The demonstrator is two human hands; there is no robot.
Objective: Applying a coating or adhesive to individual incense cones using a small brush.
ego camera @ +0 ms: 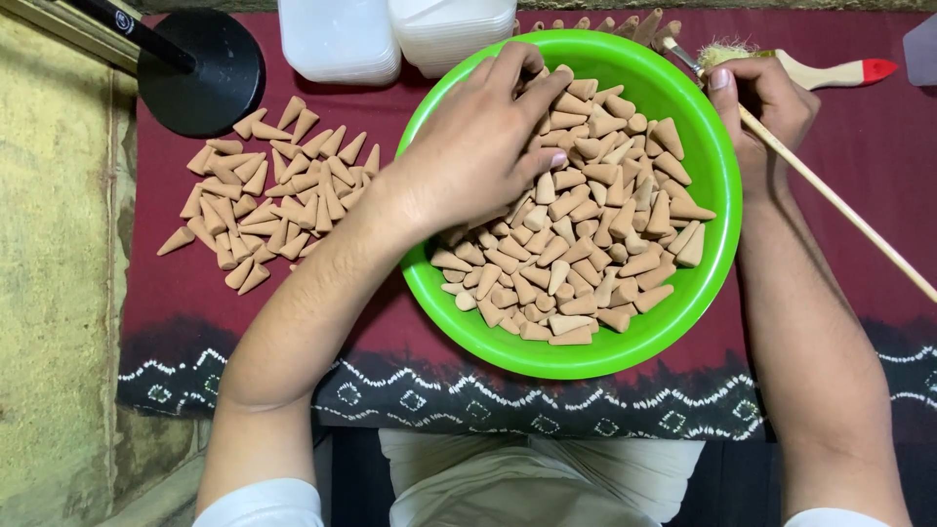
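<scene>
The green bowl (717, 210) sits on a dark red cloth (878, 127) and serves as the landmark here: it is heaped with small tan clay cones (595, 234), pointed at one end and blunt at the other, lying every which way. The left hand (478, 146) reaches in over the bowl's left rim, palm down, and rests on the upper left part of the heap; its fingers (532, 93) are curled and drawn close together, their tips pressed among the cones, with the thumb tip touching cones near the middle of the bowl. Whether any one cone is actually pinched under the palm cannot be told, since the hand covers that spot. The right hand (766, 102) lies just outside the bowl's upper right rim, its fingers folded shut around a thin wooden stick (830, 190) that runs from the fist down and away to the right of the bowl. Just above that hand, past the bowl's top right edge, lies a paintbrush (810, 70) with a pale wooden handle and a red tip, its bristles pointing toward the bowl. To the left of the bowl, well apart from it, a loose pile of cones (268, 190) is spread on the cloth. Above the bowl's upper left rim stand translucent white plastic containers (390, 34), and farther left of those a round black base (200, 73).
</scene>
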